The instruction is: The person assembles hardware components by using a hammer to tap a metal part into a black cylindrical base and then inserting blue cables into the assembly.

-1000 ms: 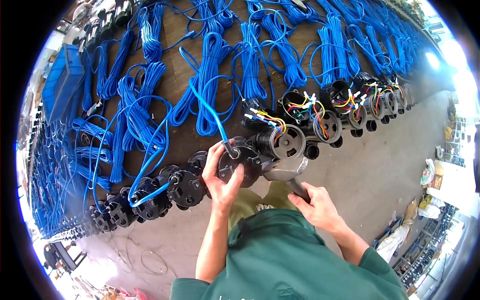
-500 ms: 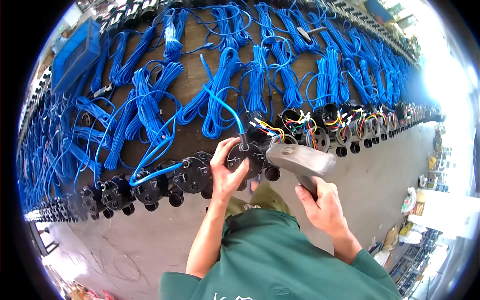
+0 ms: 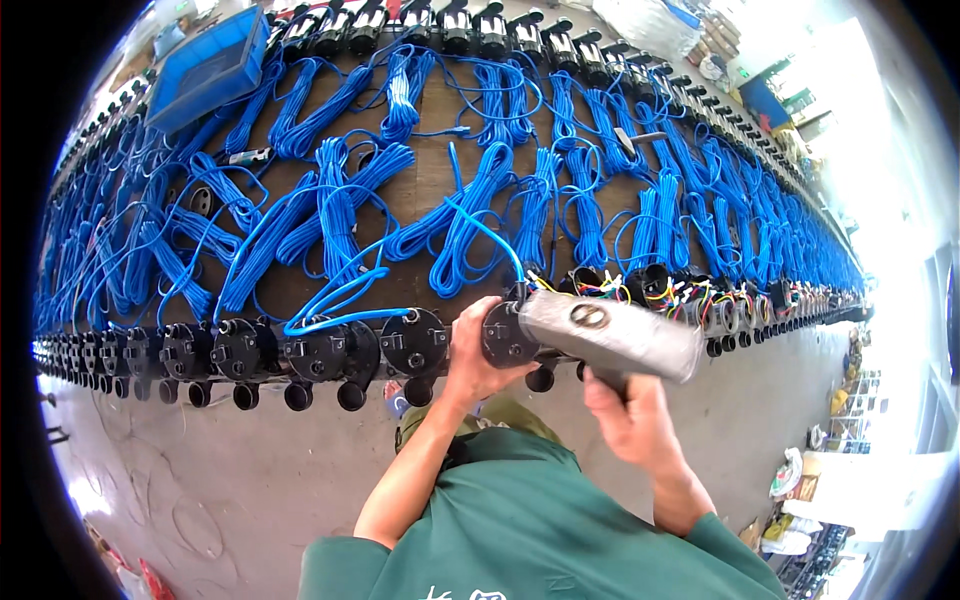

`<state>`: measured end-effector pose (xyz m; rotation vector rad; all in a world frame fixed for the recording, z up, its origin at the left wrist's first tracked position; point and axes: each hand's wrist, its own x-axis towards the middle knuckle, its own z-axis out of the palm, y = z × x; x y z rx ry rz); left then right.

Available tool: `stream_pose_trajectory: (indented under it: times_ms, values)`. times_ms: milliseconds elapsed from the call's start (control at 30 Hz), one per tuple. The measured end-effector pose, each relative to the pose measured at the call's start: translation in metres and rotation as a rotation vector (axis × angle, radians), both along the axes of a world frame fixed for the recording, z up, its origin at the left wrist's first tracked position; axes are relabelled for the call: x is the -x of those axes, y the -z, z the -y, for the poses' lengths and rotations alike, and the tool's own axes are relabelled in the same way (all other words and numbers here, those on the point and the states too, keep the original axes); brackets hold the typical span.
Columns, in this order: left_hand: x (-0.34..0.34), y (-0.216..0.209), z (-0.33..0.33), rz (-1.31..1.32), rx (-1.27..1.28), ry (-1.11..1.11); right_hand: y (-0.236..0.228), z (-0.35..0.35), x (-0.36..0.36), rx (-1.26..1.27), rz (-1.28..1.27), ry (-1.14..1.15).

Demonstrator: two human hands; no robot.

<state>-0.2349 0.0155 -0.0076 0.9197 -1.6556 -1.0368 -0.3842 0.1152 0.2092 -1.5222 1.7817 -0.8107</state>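
Across the long dark-brown worktop point(image 3: 437, 105), bundles of blue cable point(image 3: 470, 225) are laid out in rows, and the far edge is lined with silver-and-black cylinders point(image 3: 455, 30). A blue rectangular plastic crate point(image 3: 205, 98) is set at the far left. Below the near edge, a grey floor point(image 3: 280, 460) is seen, marked by thin loops of wire point(image 3: 197, 528) at the lower left; racks point(image 3: 855, 420) and light-coloured packages are placed along the right side of the room.

The near edge is crowded with black round housings point(image 3: 415, 340) on the left and grey ring-shaped housings with coloured wires point(image 3: 715, 318) on the right. At the middle of that edge, a black disc-shaped end cap point(image 3: 505, 345) is gripped around its left and lower sides by the left hand point(image 3: 480, 355). Apart from it, the handle of a large grey metal hammer point(image 3: 610, 335) is clasped by the right hand point(image 3: 630, 415). Part of the wired row is hidden by the hammer's broad head; whether the cap is touched by it cannot be told.
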Motion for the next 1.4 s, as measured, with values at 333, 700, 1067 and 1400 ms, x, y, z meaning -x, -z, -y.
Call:
stream_pose_trajectory:
  times_ms: [333, 700, 1067, 1400]
  values:
    - [0.001, -0.002, 0.004, -0.025, 0.0, -0.046, -0.008, 0.011, 0.013, -0.287, 0.171, 0.124]
    - [-0.001, -0.006, 0.0, 0.014, 0.003, -0.036, 0.012, 0.008, 0.023, -0.335, -0.012, 0.095]
    - [0.003, 0.003, 0.004, -0.005, 0.01, -0.012, 0.056, 0.028, -0.004, -0.373, -0.15, 0.009]
    - [0.006, 0.004, 0.002, -0.018, 0.055, -0.028, 0.049, -0.012, 0.027, -0.146, -0.134, 0.182]
